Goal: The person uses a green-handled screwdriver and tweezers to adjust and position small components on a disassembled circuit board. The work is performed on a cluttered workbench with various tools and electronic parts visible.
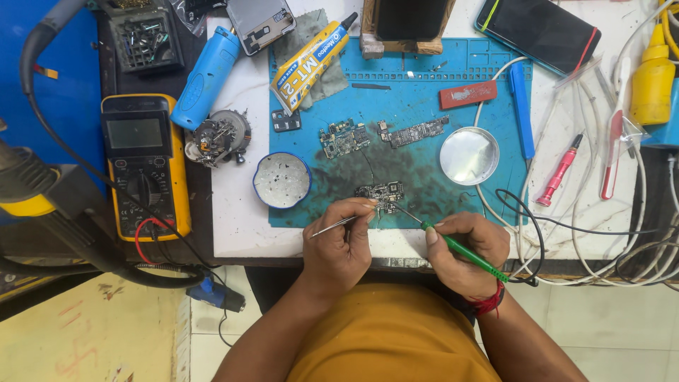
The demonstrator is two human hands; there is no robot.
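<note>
Your left hand [339, 244] sits at the near edge of the blue work mat [453, 71]. Fingers pinched shut on slim metal tweezers [338, 225]; the tips run up toward the small circuit board [382, 192]. Whether the tips actually touch the board, cannot tell.

Your right hand [463, 247] is just beside the left, fingers wrapped closed around a green-handled soldering iron [463, 251]. Its thin metal tip angles up-left and meets the near right corner of that same board. A black cord leaves the handle's back end near the red thread on your wrist.

The small circuit board lies flat on the mat's dark, stained patch, near the front edge, just beyond both hands.

Further back on the mat: two more bare boards [344, 138], side by side. Right of them, a round metal tin [469, 155]. Left, half over the mat's edge, a blue-rimmed round dish [282, 180] with specks in it. A yellow glue tube [311, 62] lies tilted across the mat's far left corner.

Left on the counter [233, 212]: a yellow multimeter [145, 166], a blue cylindrical tool [206, 78]. Right side: a pink-handled tool [559, 171], a tangle of white cables [622, 240], a yellow bottle [652, 74].
</note>
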